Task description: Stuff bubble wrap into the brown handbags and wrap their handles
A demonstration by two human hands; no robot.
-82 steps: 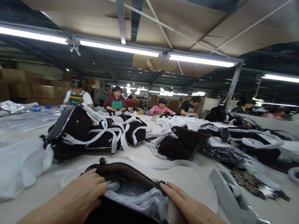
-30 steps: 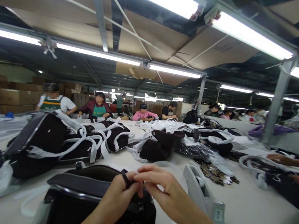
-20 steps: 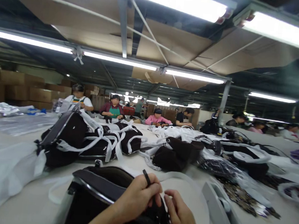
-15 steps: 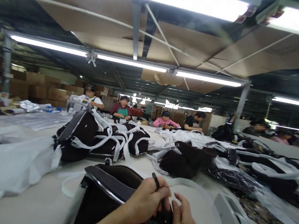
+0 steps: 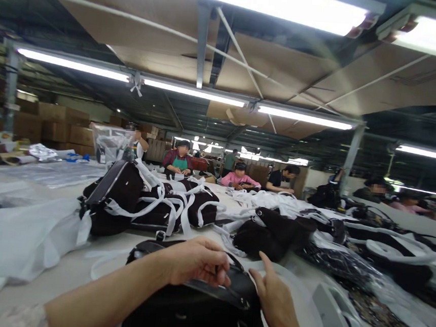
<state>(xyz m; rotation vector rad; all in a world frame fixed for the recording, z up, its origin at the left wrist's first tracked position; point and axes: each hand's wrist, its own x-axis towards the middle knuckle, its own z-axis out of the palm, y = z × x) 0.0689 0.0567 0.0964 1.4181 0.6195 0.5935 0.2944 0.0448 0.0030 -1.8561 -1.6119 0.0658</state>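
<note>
A black bag [image 5: 189, 313] with metal rings stands on the table right in front of me. My left hand [image 5: 203, 264] is over its top, fingers curled closed on a thin black strap [image 5: 235, 293] that runs toward a ring on the bag's right side. Part of the strap is hidden by my fingers. Beside the bag's right edge is my right hand [image 5: 275, 296], open, its index finger and thumb stretched apart and nothing between them. Whether it touches the bag's side I cannot tell.
Beyond lie dark bags [image 5: 116, 195] with white wrapped straps and another dark bag [image 5: 273, 234]. White sheeting [image 5: 24, 233] covers the left. A grey tray-like object [image 5: 337, 321] and clear plastic packaging [image 5: 361, 270] are at right. Several people sit across the table.
The bag has turned so that its ringed side faces me. My left hand has moved left and up, its forearm now across the bag. My right hand has risen, fingers spreading.
</note>
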